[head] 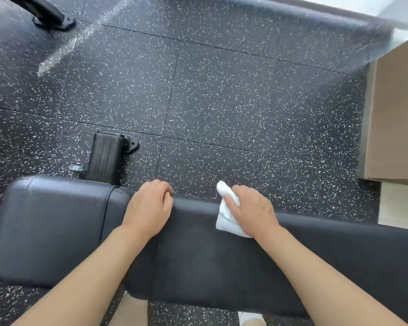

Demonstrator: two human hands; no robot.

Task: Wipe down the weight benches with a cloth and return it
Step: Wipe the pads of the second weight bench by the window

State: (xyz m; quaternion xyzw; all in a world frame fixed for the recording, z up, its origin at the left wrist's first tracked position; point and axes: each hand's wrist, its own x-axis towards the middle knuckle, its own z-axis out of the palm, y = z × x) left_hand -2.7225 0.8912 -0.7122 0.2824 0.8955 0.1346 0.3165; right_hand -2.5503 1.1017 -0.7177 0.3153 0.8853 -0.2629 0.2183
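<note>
Two hands: both on the weight bench [198,250] pad.
Right hand [252,211]: grip curled round the white cloth [224,222], pressed at the pad's far edge.
Left hand [149,205]: fingers curled over that edge (steadying, likely).
Advice: keep flat pressure, overlapping strokes.

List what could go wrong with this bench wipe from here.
1. The white cloth is bunched under the right hand at the long pad's far edge; it may slip off onto the floor.
2. The left hand grips that same edge, so the spot beneath it may get missed.
3. The seat pad could be skipped.
</note>
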